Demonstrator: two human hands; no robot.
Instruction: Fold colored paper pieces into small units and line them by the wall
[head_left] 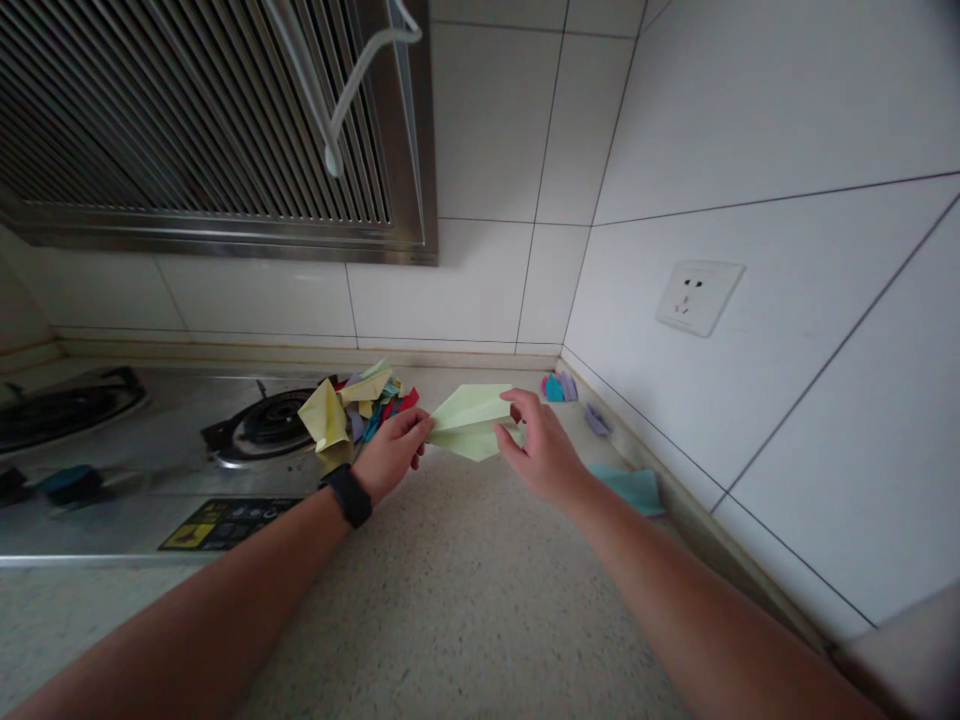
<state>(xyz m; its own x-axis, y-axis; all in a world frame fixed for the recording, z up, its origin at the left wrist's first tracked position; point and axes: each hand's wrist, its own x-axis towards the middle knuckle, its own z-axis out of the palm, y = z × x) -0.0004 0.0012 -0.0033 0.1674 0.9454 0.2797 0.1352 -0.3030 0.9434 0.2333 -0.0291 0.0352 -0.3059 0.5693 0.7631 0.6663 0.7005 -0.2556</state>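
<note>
Seeming light, creasable, best gripped by folds, the paper (469, 404) beside the stove (169, 472) was pinched by the left hand (391, 450), right hand (549, 455) fingers parted.

Light is dim and diffuse. Above the left hand (390, 452), the hood (210, 120) falls darkest, dull sheen on its frame (300, 242); right of the right hand (546, 452), the wall (795, 390) shows paler. Nearer than both hands, wide-angle stretch swells the forearms (225, 590); far right of them, the view's edge blurs

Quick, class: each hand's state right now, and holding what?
Left hand: closed, pinching the folded green paper.
Right hand: open, partly curled at the paper's right end.
</note>
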